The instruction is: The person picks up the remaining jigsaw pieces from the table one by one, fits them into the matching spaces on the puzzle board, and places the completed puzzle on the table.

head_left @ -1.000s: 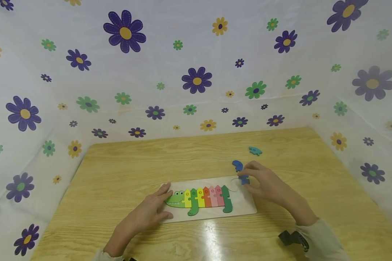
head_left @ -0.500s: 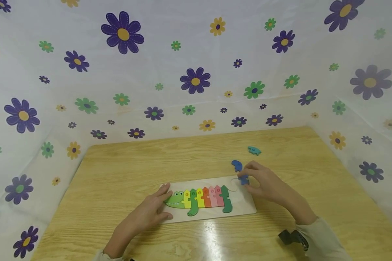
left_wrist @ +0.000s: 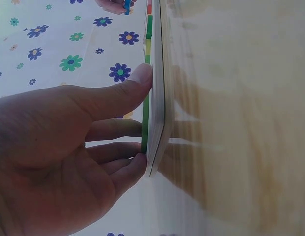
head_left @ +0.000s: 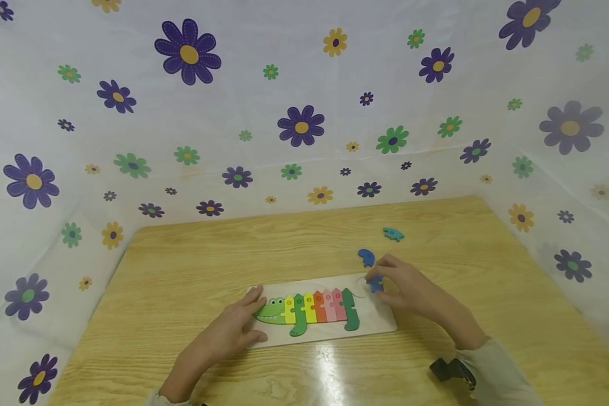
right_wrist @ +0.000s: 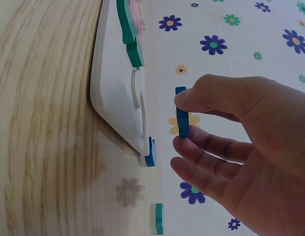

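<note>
Lying on puzzle board [head_left: 325,332], crocodile pieces [head_left: 320,307], right fingers [right_wrist: 206,158] pinching blue piece [right_wrist: 182,115], left fingers [left_wrist: 115,129] relaxed atop board

From my right hand [head_left: 406,287], open tabletop [head_left: 477,259] runs one to three o'clock. The curved blue piece [head_left: 366,257] blocks me at ten, the teal piece [head_left: 393,234] just before twelve. Toward eight, the board [head_left: 373,318] lies bare until the raised dark green piece [head_left: 352,310]; my left hand [head_left: 228,324] bars nine.
</note>
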Action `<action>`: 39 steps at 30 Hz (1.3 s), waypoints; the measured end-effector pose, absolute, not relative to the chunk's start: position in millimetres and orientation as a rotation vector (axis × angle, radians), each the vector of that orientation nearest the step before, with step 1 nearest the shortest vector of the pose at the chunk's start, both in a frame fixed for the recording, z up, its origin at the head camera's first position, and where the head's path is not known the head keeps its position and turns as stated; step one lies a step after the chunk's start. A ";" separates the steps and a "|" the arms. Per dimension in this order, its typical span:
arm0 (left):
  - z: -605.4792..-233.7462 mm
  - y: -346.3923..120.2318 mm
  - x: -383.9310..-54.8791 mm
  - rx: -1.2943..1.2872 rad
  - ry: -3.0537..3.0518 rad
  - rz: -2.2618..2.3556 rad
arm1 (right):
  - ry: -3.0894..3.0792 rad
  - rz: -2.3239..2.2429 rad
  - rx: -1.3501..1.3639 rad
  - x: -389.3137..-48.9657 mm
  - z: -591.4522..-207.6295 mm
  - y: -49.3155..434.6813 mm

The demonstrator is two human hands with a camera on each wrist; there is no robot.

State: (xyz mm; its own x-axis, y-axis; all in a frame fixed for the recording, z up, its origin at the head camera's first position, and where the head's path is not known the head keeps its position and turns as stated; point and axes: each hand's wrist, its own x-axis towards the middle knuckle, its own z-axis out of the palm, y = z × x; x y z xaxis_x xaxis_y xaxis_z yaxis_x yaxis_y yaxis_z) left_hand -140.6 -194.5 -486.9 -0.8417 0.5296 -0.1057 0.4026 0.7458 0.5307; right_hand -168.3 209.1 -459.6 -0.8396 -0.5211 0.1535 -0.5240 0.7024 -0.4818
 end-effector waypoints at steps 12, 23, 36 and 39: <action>-487.3 -193.0 -141.2 0.701 2.687 0.737 | -2.879 0.812 0.950 -170.9 -463.8 210.6; -487.7 -193.7 -140.8 0.725 2.689 0.750 | -2.888 0.828 0.959 -169.9 -464.5 211.3; -487.7 -193.9 -140.2 0.712 2.686 0.746 | -2.881 0.817 0.980 -168.4 -466.8 206.8; -487.3 -193.7 -140.3 0.717 2.690 0.746 | -2.876 0.825 0.994 -168.4 -466.9 205.9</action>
State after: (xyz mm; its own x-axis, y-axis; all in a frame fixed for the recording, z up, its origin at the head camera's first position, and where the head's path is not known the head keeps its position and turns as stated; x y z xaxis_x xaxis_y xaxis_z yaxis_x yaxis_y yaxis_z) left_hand -140.3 -193.7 -487.3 -0.8450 0.5229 -0.1122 0.3903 0.7464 0.5389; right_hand -168.4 205.9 -466.9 -0.8012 -0.5780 0.1552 -0.5723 0.6641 -0.4811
